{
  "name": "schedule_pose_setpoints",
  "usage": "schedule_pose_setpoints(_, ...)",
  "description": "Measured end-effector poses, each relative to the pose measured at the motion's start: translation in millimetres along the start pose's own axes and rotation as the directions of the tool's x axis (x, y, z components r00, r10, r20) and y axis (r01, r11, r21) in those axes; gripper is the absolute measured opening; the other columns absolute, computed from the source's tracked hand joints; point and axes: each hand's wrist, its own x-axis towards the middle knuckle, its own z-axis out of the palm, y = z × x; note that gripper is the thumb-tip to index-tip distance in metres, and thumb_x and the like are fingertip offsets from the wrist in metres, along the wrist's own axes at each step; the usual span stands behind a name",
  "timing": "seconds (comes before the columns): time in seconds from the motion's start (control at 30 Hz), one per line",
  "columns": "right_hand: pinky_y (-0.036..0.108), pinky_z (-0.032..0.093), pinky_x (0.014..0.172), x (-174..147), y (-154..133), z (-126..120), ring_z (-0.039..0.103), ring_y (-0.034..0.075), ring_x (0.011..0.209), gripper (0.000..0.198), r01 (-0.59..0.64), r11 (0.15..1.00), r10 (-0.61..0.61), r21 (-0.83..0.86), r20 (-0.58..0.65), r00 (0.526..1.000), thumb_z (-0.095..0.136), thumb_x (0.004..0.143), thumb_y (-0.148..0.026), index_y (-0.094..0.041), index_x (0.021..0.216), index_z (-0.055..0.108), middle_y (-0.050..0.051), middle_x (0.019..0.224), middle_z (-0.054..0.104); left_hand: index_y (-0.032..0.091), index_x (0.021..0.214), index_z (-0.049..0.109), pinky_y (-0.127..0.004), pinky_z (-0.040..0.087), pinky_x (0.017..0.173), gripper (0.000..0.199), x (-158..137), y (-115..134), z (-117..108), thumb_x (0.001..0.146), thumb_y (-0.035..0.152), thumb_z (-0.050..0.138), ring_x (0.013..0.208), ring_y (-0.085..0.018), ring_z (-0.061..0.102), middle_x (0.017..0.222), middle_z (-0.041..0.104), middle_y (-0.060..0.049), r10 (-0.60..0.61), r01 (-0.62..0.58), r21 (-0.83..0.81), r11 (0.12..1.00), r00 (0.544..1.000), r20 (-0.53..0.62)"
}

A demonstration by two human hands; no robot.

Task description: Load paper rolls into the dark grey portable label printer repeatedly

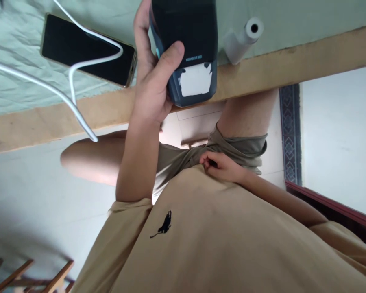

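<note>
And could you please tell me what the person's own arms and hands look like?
The left sleeve and right sleeve are short, tan and show no markings. Below them, both forearms are bare. The left hand and right hand are bare too, with no gloves or jewellery visible.

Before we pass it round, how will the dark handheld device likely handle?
The dark handheld device is probably stiff, being so boxy; likely not heavy, since the left hand alone holds it; perhaps slippery, as it looks smooth.
</note>
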Motion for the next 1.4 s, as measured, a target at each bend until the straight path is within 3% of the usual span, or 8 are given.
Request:
schedule_pose_setpoints(0.27,0.028,0.056,0.075,-7.6,8.3,-11.4,0.061,0.01,0.082,0.033,-0.003,0.999,0.003,0.038,-0.001,1.0,0.054,0.093,-0.041,-0.012,0.108,0.059,0.004,0.096,0.063,0.026,0.119,0.047,-0.029,0.043,0.112,0.036,0.7,-2.9,-0.8,0.086,0.025,0.063,0.113,-0.009,0.06,0.115,0.061,0.009,0.022,-0.023,-0.103,0.994,1.0,-0.009)
schedule_pose_setpoints(0.53,0.025,0.055,0.071,-0.7,22.7,-42.2,0.06,0.008,0.078,0.033,0.088,0.996,-0.088,0.017,0.01,0.996,0.054,0.093,-0.041,-0.011,0.106,0.06,0.003,0.092,0.063,0.035,0.108,0.049,-0.03,0.047,0.103,0.084,11.0,-10.4,-11.1,0.039,0.056,0.09,0.115,-0.014,0.056,0.098,0.068,0.02,-0.07,0.069,-0.012,0.998,0.985,-0.161)
schedule_pose_setpoints(0.63,0.022,0.053,0.066,2.5,17.2,-68.7,0.058,0.006,0.072,0.03,0.2,0.98,-0.2,-0.014,-0.022,0.98,0.053,0.094,-0.04,-0.011,0.1,0.06,0.001,0.084,0.061,0.022,0.109,0.06,-0.039,0.037,0.116,0.04,4.4,4.8,6.3,0.08,0.049,0.069,0.137,-0.022,0.043,0.104,0.072,0.009,-0.171,0.164,-0.049,0.985,0.946,-0.274)
schedule_pose_setpoints(0.77,0.019,0.045,0.057,-1.9,-21.0,-134.5,0.055,0.006,0.065,0.006,0.422,0.905,-0.424,-0.047,-0.044,0.904,0.053,0.089,-0.017,-0.017,0.089,0.058,-0.001,0.073,0.059,0.019,0.089,0.066,-0.032,0.043,0.11,0.02,7.2,23.1,34.3,0.088,0.037,0.057,0.128,-0.018,0.052,0.1,0.074,0.005,-0.203,0.131,-0.213,0.968,0.908,-0.366)
schedule_pose_setpoints(0.9,0.03,0.048,0.069,6.7,-74.7,-210.3,0.059,0.012,0.076,0.032,0.597,0.798,-0.599,-0.081,-0.202,0.775,0.051,0.081,-0.007,-0.028,0.1,0.064,0.001,0.079,0.061,0.019,0.087,0.07,-0.028,0.05,0.099,0.034,28.9,19.6,42.5,0.092,0.046,0.05,0.119,-0.017,0.06,0.091,0.074,0.001,-0.189,0.15,-0.144,0.978,0.928,-0.322)
schedule_pose_setpoints(1.03,0.032,0.042,0.068,58.7,-108.1,-257.4,0.055,0.01,0.074,0.02,0.442,0.864,-0.495,-0.242,-0.571,0.655,0.055,0.086,-0.025,-0.031,0.097,0.071,0.0,0.08,0.059,0.016,0.095,0.071,-0.026,0.055,0.09,0.031,57.6,3.1,43.7,0.092,0.041,0.053,0.094,-0.015,0.07,0.092,0.075,0.001,-0.264,0.214,-0.183,0.96,0.91,-0.319)
schedule_pose_setpoints(1.23,0.038,0.054,0.092,146.7,-109.7,-280.3,0.053,0.022,0.118,0.048,0.525,0.773,-0.617,-0.356,-0.224,0.755,0.058,0.085,-0.034,-0.029,0.13,0.042,0.005,0.136,0.046,0.018,0.092,0.063,-0.036,0.058,0.092,0.029,100.9,-8.0,49.3,0.088,0.04,0.045,0.113,-0.025,0.066,0.092,0.074,-0.004,-0.445,0.334,-0.41,0.849,0.869,-0.216)
schedule_pose_setpoints(1.4,0.049,0.045,0.107,169.3,-102.4,-279.4,0.042,0.026,0.132,0.053,0.627,0.552,-0.8,-0.55,-0.135,0.585,0.054,0.085,-0.039,-0.021,0.132,0.038,0.012,0.131,0.046,0.021,0.074,0.056,-0.037,0.057,0.094,0.013,115.0,-12.1,44.4,0.078,0.023,0.044,0.12,-0.024,0.062,0.082,0.071,0.0,-0.481,0.398,-0.279,0.874,0.792,-0.376)
